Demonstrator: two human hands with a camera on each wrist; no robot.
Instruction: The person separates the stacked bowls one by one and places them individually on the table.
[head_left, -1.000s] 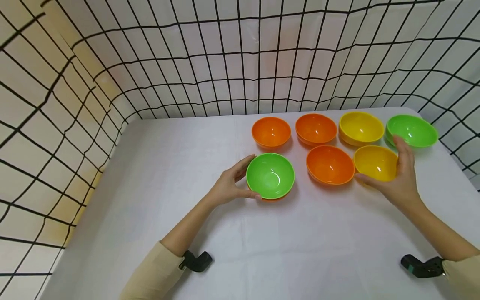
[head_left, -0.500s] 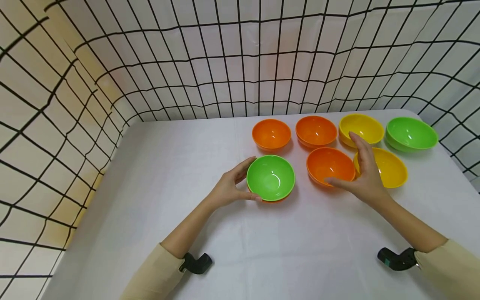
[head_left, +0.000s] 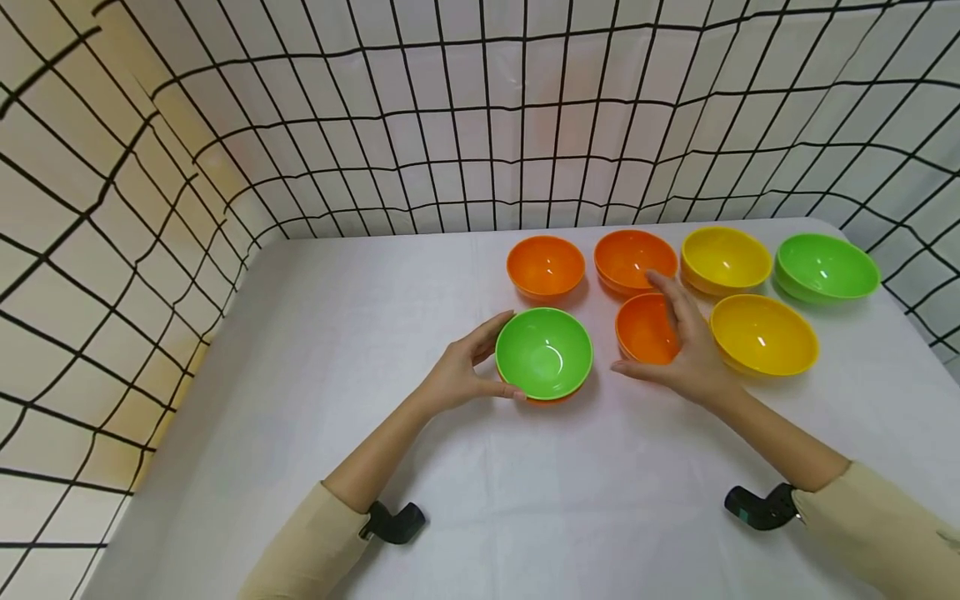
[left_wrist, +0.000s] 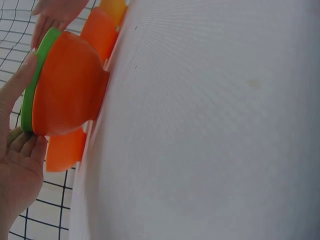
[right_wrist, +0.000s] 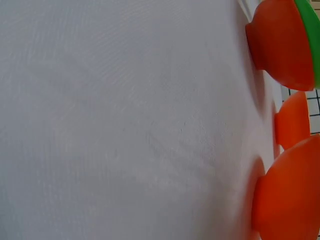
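A green bowl sits nested in an orange bowl near the middle of the white table. My left hand grips this stack at its left rim, thumb in front and fingers behind. The left wrist view shows the orange outer bowl, the green rim and my left hand on that rim. My right hand arches with straight fingers over the right half of a single orange bowl, thumb by its near edge. Contact with that bowl cannot be told.
Two more orange bowls stand behind. Two yellow bowls and a green bowl are to the right. A black-gridded white net wall rings the table's back and sides. Black wrist cameras show at my sleeves.
My right hand has moved left, from the near yellow bowl to the single orange bowl beside the green one. The left hand and its bowl stack stayed put.
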